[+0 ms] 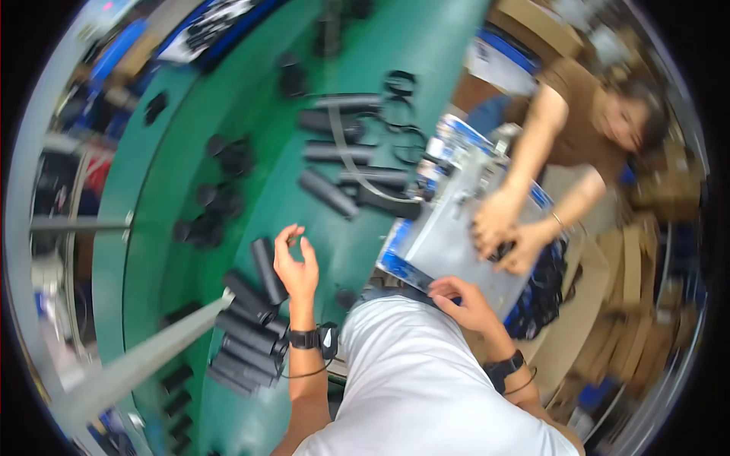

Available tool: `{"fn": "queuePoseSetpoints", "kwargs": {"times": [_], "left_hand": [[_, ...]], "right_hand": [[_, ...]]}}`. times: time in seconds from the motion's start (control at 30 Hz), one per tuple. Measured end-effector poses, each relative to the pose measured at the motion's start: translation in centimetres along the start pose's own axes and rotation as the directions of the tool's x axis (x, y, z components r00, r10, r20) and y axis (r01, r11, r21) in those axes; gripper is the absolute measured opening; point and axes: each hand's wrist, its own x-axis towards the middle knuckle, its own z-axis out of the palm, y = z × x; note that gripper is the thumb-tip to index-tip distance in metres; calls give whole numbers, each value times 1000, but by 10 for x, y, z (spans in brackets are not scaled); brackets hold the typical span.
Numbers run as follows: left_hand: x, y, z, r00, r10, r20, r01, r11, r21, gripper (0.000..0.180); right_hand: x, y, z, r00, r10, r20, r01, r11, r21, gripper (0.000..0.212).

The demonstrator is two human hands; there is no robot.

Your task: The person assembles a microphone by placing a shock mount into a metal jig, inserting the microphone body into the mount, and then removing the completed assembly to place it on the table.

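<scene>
My left hand point(296, 266) is raised over the green work surface point(357, 262), thumb and fingers apart, with nothing between them. Just left of it lies a black cylinder point(268, 270), beside a cluster of similar black cylinders point(247, 327). My right hand point(461, 302) is by the near edge of a grey tabletop point(464, 247), its fingers slightly bent and no object visible in it. Whether it touches that edge is unclear. Farther off on the green surface are several more black cylinders point(340, 154) and thin black rings point(407, 143).
A co-worker's hands point(508, 237) handle a small dark part over the grey tabletop. Black coiled pieces point(541, 292) fill the space beside it. A pale metal bar point(152, 357) crosses at left. More black parts point(217, 201) sit on the green strip beyond. Cardboard boxes point(631, 319) are stacked at right.
</scene>
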Motion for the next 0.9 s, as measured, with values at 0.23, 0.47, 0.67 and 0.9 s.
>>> {"fn": "queuePoseSetpoints", "kwargs": {"times": [0.23,0.47,0.67,0.9], "left_hand": [[9,41,96,864,277,421,-214,958,-190,17],[21,80,142,739,357,572,-221,930,-294,18],[8,77,167,705,350,616,-227,935,-272,22],[12,79,178,723,335,605,-231,941,-246,26]], "right_hand": [[-47,46,-4,961,147,-235,-128,987,96,26],[-62,68,0,911,160,-381,-104,981,164,24],[-64,74,3,887,147,-438,-60,976,207,26],[-65,76,2,880,164,-445,-72,974,216,26]]}}
